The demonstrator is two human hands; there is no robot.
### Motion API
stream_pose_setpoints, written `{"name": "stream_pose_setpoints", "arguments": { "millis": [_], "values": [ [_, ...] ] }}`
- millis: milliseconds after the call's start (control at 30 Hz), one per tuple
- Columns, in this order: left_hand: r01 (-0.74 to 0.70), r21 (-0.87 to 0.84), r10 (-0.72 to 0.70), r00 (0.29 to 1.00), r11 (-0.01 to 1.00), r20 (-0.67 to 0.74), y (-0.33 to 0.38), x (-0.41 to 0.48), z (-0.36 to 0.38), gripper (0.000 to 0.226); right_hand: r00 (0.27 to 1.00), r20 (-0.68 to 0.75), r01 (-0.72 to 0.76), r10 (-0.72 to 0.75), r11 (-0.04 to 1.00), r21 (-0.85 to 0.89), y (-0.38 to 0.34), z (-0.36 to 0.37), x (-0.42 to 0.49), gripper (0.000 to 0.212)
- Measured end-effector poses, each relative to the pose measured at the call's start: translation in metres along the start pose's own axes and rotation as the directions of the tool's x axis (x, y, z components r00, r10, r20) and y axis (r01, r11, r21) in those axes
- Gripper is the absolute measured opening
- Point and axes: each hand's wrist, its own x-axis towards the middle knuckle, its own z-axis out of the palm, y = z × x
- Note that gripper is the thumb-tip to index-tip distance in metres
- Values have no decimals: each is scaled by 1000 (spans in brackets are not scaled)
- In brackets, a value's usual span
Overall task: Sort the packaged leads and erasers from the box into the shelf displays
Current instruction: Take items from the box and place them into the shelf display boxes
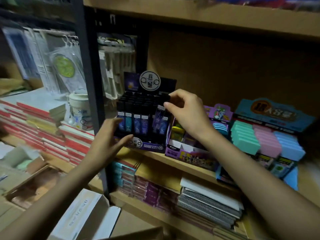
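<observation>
Fingers [115, 121] of the left hand [110, 137] spread wide, touching the lead display [138, 118]; its round logo is unreadable. Right of them, the right hand [185, 111] pinches a purple lead case [158, 121] by its black top, in the display's right rows.

The round white badge [150, 81] atop the black lead display [152, 147] on the middle shelf carries a black character I read as 巨. The one under it is too cramped to make out. A smaller badge [136, 142] repeats on the display's purple front lip (the fine print beside it is only a smear). Left of the dark upright, a pale cup [80, 110] shows blue digits starting 202, with the last one blurred. The white label strips on the front-row packs [136, 122] and the raised lead pack [159, 118] are too small to read. To the right, the blue header card [273, 111] has big dark characters, blurred. Near left, a white carton flap [76, 217] bears illegible grey print.
</observation>
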Motion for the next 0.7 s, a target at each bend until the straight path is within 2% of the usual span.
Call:
{"name": "stream_pose_setpoints", "arguments": {
  "millis": [67, 133, 233, 333, 400, 467, 533, 600, 700],
  "values": [
    [189, -90, -192, 981, 978, -28, -21, 1, -1, 61, 1000, 8, 14, -13, 995, -100, 7, 8, 13, 11],
    [291, -189, -292, 956, 938, 26, -35, 2, 4, 59, 999, 41, 20, -14, 989, -149, 13, 15, 20, 14],
    [304, -259, -286, 952, 917, 105, -41, 1, 16, 53, 993, 116, 35, -12, 981, -192, 19, 22, 22, 12],
    [288, -286, -272, 958, 914, 94, -45, -1, 23, 49, 988, 152, 48, -20, 982, -184, 22, 27, 17, 6],
    [289, -300, -270, 957, 909, 105, -44, -2, 22, 55, 988, 153, 23, 0, 989, -143, 23, 28, 15, 6],
    [183, -151, -184, 983, 971, 7, -43, -5, 21, 65, 989, 148, 7, 15, 989, -149, 25, 29, 15, 8],
    [-38, 184, 57, 993, 982, -99, -41, -7, 22, 68, 990, 142, 14, 17, 976, -216, 28, 30, 14, 16],
    [-212, 321, 223, 975, 923, 3, -34, -8, 23, 62, 988, 151, 56, -11, 953, -296, 31, 31, 11, 25],
    [-314, 376, 256, 946, 872, 196, -26, -10, 27, 67, 984, 154, 137, -85, 920, -368, 32, 33, 10, 25]
  ]
}}
